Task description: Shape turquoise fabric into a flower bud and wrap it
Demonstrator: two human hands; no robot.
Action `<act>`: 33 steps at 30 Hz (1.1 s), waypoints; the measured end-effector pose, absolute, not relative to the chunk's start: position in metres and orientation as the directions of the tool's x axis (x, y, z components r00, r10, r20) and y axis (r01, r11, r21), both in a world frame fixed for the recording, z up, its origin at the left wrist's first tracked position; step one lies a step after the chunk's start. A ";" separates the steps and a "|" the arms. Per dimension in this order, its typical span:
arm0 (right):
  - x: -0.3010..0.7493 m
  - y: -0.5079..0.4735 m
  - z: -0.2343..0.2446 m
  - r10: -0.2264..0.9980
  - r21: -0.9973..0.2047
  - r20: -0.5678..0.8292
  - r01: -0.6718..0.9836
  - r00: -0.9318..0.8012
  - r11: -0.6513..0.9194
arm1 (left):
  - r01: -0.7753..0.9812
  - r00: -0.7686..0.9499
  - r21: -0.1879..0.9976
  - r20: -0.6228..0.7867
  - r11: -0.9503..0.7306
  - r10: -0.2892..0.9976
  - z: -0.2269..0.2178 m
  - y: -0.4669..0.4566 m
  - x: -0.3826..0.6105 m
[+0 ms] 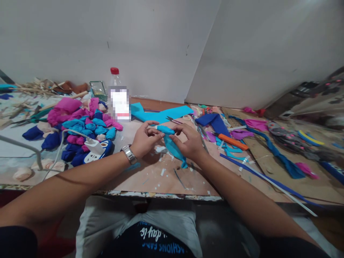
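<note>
A rolled piece of turquoise crepe paper (167,131) is held over the brown worktable (150,179), its loose tail hanging down toward the table. My left hand (145,139), with a metal watch on the wrist, pinches the left end of the roll. My right hand (188,141) is closed around the right part and the hanging tail. Both hands meet at the middle of the table.
A pile of pink, blue and turquoise paper bundles (80,125) and a white-blue glue gun (96,150) lie at left. A red-capped bottle (118,96) stands behind. A turquoise sheet (163,114), small scissors (172,120), an orange cutter (232,141) and paper strips lie at right.
</note>
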State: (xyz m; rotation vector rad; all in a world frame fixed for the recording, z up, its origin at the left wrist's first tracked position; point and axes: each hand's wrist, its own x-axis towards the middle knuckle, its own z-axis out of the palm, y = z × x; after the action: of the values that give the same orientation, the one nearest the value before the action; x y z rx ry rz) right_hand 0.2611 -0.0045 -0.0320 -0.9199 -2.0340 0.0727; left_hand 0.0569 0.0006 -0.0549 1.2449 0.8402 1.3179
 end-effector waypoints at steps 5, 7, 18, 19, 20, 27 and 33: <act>0.262 -0.005 -0.032 0.658 -0.420 0.690 0.573 -0.303 0.704 | -0.251 0.149 0.957 0.188 -0.147 0.971 -0.053 -0.001 0.058; 0.262 -0.005 -0.032 0.669 -0.444 0.690 0.570 -0.274 0.691 | -0.258 0.153 0.955 0.188 -0.145 0.970 -0.054 0.000 0.058; 0.262 -0.002 -0.033 0.676 -0.463 0.694 0.566 -0.248 0.682 | -0.181 0.060 0.960 0.229 -0.215 0.972 -0.054 0.002 0.055; 0.262 -0.002 -0.033 0.674 -0.456 0.693 0.569 -0.255 0.685 | -0.175 0.055 0.960 0.233 -0.220 0.971 -0.054 0.002 0.055; 0.262 -0.002 -0.033 0.671 -0.447 0.692 0.572 -0.267 0.688 | -0.170 0.052 0.959 0.238 -0.226 0.970 -0.054 0.002 0.056; 0.263 -0.003 -0.034 0.659 -0.419 0.684 0.571 -0.313 0.706 | -0.165 0.028 0.952 0.265 -0.257 0.964 -0.055 0.004 0.056; 0.263 -0.003 -0.034 0.658 -0.416 0.690 0.578 -0.303 0.702 | -0.117 0.017 0.960 0.259 -0.255 0.966 -0.058 0.005 0.056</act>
State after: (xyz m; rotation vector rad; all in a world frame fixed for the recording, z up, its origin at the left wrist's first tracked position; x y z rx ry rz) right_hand 0.2628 -0.0035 -0.0339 -0.9486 -1.9932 0.1093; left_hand 0.0558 0.0052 -0.0578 1.3236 0.9662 1.4240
